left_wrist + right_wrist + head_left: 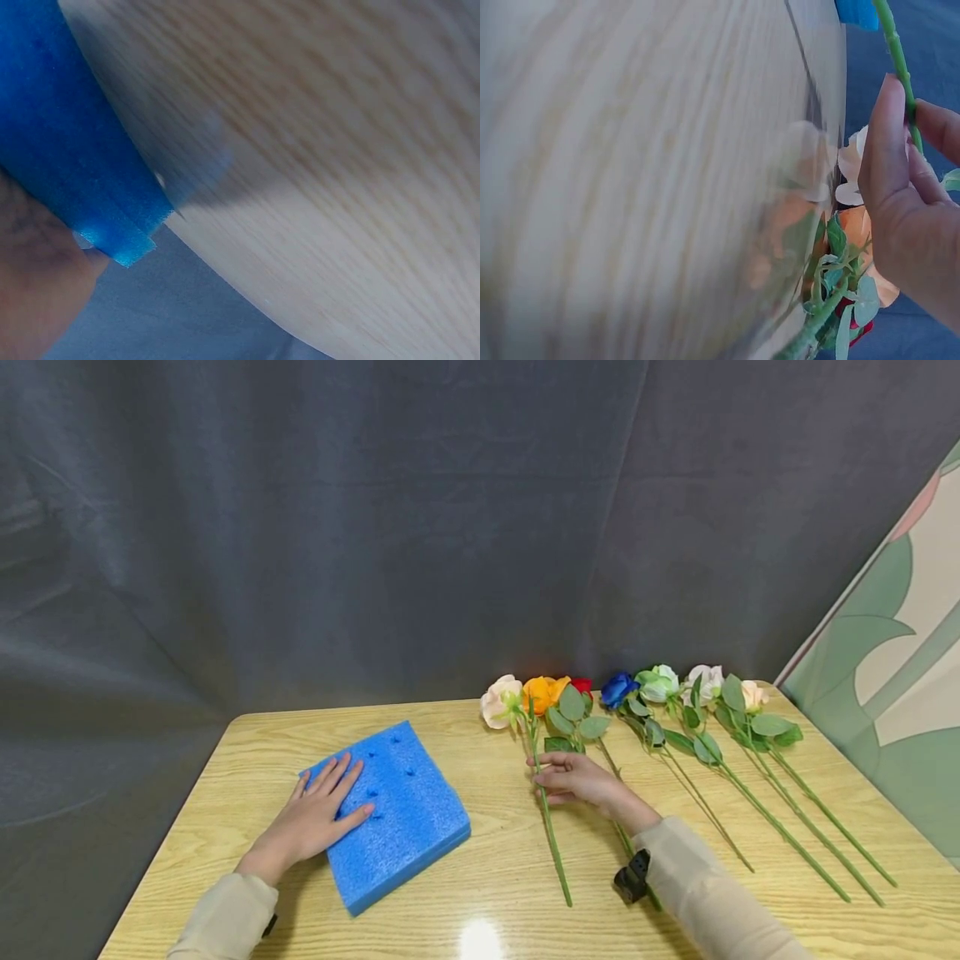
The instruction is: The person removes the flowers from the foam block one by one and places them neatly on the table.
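My left hand (311, 818) rests with fingers spread on a blue foam block (420, 827), which has several small dark marks in its top. In the left wrist view the hand's edge (45, 277) shows beside the foam (67, 127). With thumb and fingers, my right hand (573, 781) pinches the green stem (553, 843) of a pale cream artificial rose (501, 702). The right wrist view shows that stem (896, 52) between the fingertips, and the cream petals (850, 165) partly behind the hand (907, 202).
An orange rose (543, 695) and a red rose (582, 687) lie beside the held one, partly overlapped. Farther right lie a blue rose (618, 690), a green-white rose (660, 683), a pale lilac rose (703, 685) and a peach rose (753, 696). A dark curtain (420, 543) hangs behind the table.
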